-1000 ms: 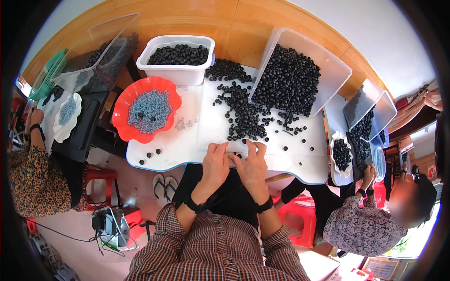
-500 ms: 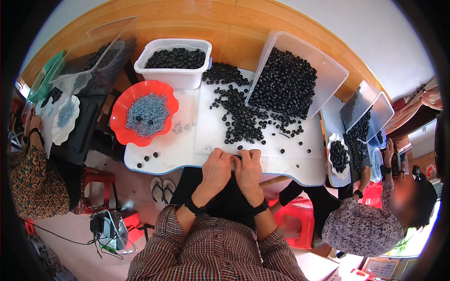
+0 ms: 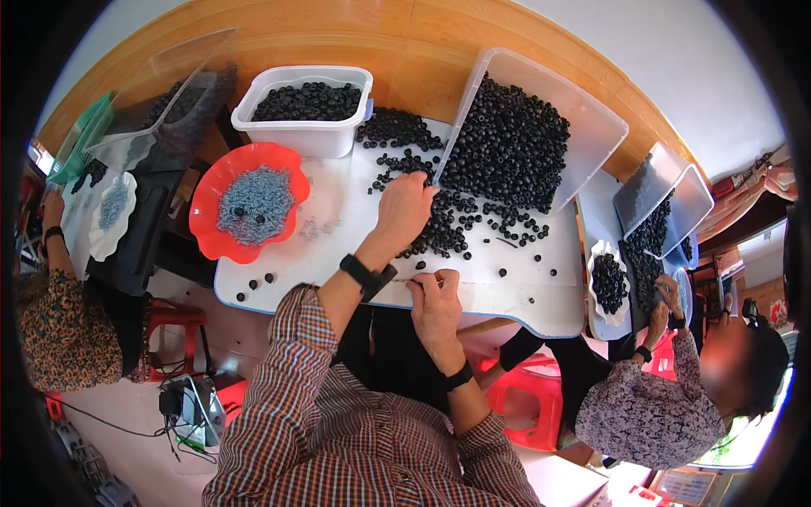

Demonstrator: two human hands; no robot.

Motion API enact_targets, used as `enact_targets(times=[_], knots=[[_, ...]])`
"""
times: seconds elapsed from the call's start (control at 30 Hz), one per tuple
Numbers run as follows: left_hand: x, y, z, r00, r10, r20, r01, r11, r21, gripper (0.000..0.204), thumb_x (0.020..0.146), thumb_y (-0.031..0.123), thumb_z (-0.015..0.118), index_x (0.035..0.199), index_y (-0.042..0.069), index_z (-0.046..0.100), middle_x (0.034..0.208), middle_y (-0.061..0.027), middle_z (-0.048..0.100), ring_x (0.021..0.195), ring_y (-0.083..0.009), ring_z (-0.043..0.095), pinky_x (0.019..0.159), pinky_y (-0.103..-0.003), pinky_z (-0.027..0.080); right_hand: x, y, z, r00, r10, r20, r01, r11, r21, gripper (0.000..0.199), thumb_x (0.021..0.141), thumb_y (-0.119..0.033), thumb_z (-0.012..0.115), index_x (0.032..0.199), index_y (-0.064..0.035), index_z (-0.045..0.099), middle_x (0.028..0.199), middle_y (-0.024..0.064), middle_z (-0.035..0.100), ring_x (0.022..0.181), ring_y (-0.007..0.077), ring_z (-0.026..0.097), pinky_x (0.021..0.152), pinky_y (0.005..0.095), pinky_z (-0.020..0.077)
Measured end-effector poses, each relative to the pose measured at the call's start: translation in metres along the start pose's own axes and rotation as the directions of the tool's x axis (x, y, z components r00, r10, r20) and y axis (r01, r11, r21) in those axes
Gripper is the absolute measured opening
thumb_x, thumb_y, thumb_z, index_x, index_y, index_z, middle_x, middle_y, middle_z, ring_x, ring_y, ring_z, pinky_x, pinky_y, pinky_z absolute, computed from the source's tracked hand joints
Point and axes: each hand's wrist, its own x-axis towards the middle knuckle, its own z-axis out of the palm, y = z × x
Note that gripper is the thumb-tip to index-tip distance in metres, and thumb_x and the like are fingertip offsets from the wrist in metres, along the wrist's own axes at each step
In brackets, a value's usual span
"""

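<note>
Small round black plastic-looking pieces (image 3: 440, 232) lie in a loose pile on the white table. My left hand (image 3: 402, 211) reaches over this pile, its fingers bent together by the near corner of a tilted clear bin (image 3: 587, 160). Whatever its fingertips hold, if anything, is hidden. Close to the table's front edge, my right hand (image 3: 438, 311) has thumb and fingers pinched together; anything between them is too small to make out. A single black piece sits on the table just beyond it. Several more black pieces spill from the bin's mouth.
A red scalloped bowl (image 3: 203, 207) of small grey-blue parts stands left, below a white tub (image 3: 300, 131) of black pieces. Co-workers sit at both sides; the right one handles parts beside a white dish (image 3: 596, 308). A red stool (image 3: 528, 406) stands under the table's right side.
My left hand has left my right hand and reached forward to the black pile. My right hand stays near the table edge, shifted slightly. The view has moved a little.
</note>
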Motion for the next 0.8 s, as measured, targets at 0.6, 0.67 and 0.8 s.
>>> enact_targets(times=[0.6, 0.67, 0.8], knots=[[0.036, 0.012, 0.029, 0.980, -0.184, 0.080, 0.178, 0.980, 0.086, 0.030, 0.089, 0.034, 0.064, 0.089, 0.004, 0.070, 0.082, -0.0160, 0.069, 0.077, -0.0361, 0.066, 0.069, -0.045, 0.052, 0.000, 0.003, -0.003, 0.999, 0.032, 0.035, -0.033, 0.999, 0.025, 0.013, 0.082, -0.013, 0.070, 0.091, -0.0072, 0.064, 0.096, 0.0142, 0.050, 0.076, 0.0324, 0.059, 0.059, 0.0419, 0.0501], [0.040, 0.009, 0.031, 0.976, -0.199, 0.089, 0.188, 0.975, 0.115, 0.029, 0.089, 0.034, 0.064, 0.090, 0.006, 0.070, 0.084, -0.0149, 0.069, 0.079, -0.0351, 0.067, 0.069, -0.044, 0.052, 0.001, 0.002, -0.003, 0.999, 0.018, 0.028, -0.019, 1.000, 0.024, 0.013, 0.082, -0.013, 0.071, 0.091, -0.0072, 0.064, 0.096, 0.0143, 0.050, 0.075, 0.0324, 0.059, 0.058, 0.0421, 0.0500], [0.042, 0.005, 0.032, 0.978, -0.195, 0.076, 0.182, 0.971, 0.153, 0.027, 0.090, 0.033, 0.063, 0.089, 0.007, 0.071, 0.084, -0.0150, 0.069, 0.078, -0.0349, 0.066, 0.068, -0.044, 0.052, 0.002, 0.001, -0.003, 0.999, 0.029, 0.041, -0.030, 0.999, 0.027, 0.012, 0.082, -0.013, 0.070, 0.091, -0.0073, 0.063, 0.097, 0.0142, 0.050, 0.075, 0.0326, 0.059, 0.058, 0.0425, 0.0501]])
